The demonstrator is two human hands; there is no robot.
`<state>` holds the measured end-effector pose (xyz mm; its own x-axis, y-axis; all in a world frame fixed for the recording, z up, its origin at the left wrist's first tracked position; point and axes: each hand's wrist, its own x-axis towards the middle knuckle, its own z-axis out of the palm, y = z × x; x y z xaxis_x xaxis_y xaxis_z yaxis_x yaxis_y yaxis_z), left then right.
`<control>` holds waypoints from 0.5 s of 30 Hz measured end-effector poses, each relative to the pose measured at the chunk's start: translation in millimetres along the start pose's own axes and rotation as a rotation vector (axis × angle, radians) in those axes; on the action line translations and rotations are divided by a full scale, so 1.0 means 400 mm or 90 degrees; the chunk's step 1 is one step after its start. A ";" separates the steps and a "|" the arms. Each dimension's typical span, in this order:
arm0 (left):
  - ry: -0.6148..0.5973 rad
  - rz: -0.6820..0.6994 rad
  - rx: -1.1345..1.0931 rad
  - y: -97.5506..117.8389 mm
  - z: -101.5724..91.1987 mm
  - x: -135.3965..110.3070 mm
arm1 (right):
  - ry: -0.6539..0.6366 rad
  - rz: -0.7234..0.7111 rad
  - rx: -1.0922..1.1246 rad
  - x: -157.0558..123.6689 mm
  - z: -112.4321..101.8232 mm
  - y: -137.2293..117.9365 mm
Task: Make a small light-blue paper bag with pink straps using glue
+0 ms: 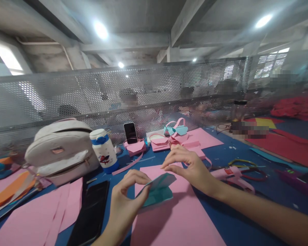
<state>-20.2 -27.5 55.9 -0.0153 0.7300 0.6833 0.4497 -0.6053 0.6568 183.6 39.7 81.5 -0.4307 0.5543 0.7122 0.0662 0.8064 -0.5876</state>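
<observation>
My left hand (127,200) pinches a folded teal foam piece (157,191) between thumb and fingers, holding it just above a large pink foam sheet (177,218). My right hand (188,167) hovers right above the teal piece with its fingers curled and its fingertips close to the piece's upper edge; I cannot tell whether they touch it. Nothing shows inside the right hand.
A black phone (91,213) lies left of the pink sheet on the blue table (246,208). A white bag (61,150), a bottle (104,150), a propped phone (130,132), finished pink and teal bows (174,134), a glue gun (229,172) and a perforated metal partition (154,92) stand beyond.
</observation>
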 end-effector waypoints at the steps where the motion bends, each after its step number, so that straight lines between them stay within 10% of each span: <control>1: 0.000 -0.001 0.000 0.000 0.000 0.000 | -0.002 -0.007 -0.002 -0.001 -0.001 -0.001; 15: -0.006 0.002 0.004 -0.002 -0.001 0.001 | 0.008 -0.065 -0.047 -0.005 0.005 -0.008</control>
<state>-20.7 -27.0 55.7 -0.0055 0.7312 0.6821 0.4558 -0.6053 0.6526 182.6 35.4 81.2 -0.4269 0.4714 0.7717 0.0885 0.8711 -0.4831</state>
